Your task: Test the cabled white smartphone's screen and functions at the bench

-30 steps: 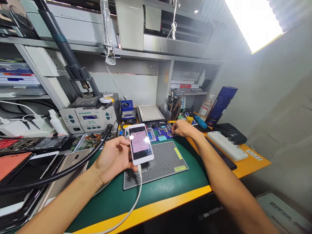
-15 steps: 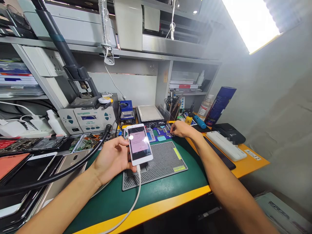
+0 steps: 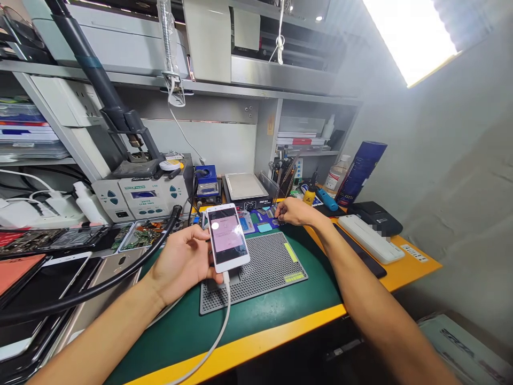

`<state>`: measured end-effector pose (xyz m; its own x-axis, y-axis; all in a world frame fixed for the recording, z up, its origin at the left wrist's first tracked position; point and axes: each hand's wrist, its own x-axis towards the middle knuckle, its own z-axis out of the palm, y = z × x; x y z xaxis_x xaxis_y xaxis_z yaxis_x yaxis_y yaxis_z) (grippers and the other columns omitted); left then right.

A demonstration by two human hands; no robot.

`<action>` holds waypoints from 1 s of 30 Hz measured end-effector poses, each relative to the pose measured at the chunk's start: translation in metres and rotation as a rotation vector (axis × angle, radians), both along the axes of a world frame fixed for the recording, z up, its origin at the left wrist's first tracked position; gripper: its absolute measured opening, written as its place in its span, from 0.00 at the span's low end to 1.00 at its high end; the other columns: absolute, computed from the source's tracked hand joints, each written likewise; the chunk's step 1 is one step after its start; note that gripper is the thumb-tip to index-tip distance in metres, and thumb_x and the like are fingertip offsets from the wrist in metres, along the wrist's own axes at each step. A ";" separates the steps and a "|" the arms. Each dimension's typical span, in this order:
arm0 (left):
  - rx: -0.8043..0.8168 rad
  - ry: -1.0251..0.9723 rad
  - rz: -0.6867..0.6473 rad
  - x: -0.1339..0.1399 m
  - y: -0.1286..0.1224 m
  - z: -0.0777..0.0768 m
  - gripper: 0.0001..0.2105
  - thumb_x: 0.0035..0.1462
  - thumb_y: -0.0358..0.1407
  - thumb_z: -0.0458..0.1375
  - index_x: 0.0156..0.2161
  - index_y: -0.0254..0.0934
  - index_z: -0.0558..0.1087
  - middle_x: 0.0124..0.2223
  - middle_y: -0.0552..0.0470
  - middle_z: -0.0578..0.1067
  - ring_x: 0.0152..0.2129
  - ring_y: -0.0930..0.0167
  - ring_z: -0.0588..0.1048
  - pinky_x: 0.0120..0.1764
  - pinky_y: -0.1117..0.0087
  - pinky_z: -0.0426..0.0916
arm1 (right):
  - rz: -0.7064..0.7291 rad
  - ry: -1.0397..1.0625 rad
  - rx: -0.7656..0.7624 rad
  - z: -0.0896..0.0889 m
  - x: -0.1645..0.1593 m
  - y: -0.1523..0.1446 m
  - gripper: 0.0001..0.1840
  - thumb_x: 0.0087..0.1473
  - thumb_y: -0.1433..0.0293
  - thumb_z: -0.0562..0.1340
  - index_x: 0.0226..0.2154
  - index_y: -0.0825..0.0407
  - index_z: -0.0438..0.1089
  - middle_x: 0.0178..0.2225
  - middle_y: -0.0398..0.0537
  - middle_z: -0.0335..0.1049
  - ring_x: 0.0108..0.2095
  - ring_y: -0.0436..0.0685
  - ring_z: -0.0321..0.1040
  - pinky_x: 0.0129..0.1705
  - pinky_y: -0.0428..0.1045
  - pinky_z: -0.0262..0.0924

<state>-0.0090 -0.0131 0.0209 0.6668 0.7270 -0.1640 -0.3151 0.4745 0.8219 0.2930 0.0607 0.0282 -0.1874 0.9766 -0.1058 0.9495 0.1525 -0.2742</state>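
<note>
Phone over L part of mat, clamped in L hand grip, cable attached; R hand beyond mat, grip state can't tell; phone prob. light, stiff, slick, glass fragile, so hold side edges.

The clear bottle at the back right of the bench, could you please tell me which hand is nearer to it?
Right. The right hand is left of the clear bottle and in front; the left hand, holding the white phone, is farther left.
</note>
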 end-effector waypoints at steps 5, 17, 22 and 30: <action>-0.007 0.004 0.018 0.000 -0.001 0.000 0.18 0.56 0.36 0.48 0.51 0.34 0.67 0.40 0.39 0.72 0.30 0.60 0.71 0.25 0.60 0.71 | 0.114 0.030 -0.061 0.001 -0.011 -0.006 0.21 0.46 0.64 0.69 0.46 0.49 0.77 0.37 0.45 0.75 0.33 0.53 0.69 0.31 0.43 0.57; -0.002 0.011 0.014 0.000 0.000 -0.001 0.15 0.56 0.37 0.48 0.46 0.33 0.69 0.37 0.41 0.71 0.29 0.61 0.71 0.25 0.60 0.70 | 0.053 -0.024 -0.036 -0.003 -0.018 -0.007 0.16 0.47 0.62 0.67 0.37 0.54 0.75 0.34 0.47 0.73 0.32 0.53 0.66 0.28 0.44 0.54; -0.002 0.000 0.018 0.000 0.000 -0.002 0.15 0.57 0.36 0.48 0.47 0.34 0.69 0.37 0.41 0.72 0.29 0.61 0.71 0.25 0.59 0.71 | -0.009 -0.044 -0.033 -0.001 -0.022 -0.009 0.13 0.48 0.60 0.66 0.25 0.54 0.73 0.25 0.45 0.68 0.26 0.52 0.63 0.25 0.46 0.50; -0.022 0.000 0.023 0.000 0.000 -0.001 0.20 0.56 0.36 0.48 0.54 0.34 0.67 0.41 0.38 0.73 0.30 0.61 0.71 0.25 0.60 0.71 | -0.038 -0.018 0.034 -0.005 -0.025 -0.006 0.19 0.51 0.54 0.64 0.24 0.53 0.71 0.25 0.45 0.69 0.28 0.52 0.65 0.27 0.45 0.51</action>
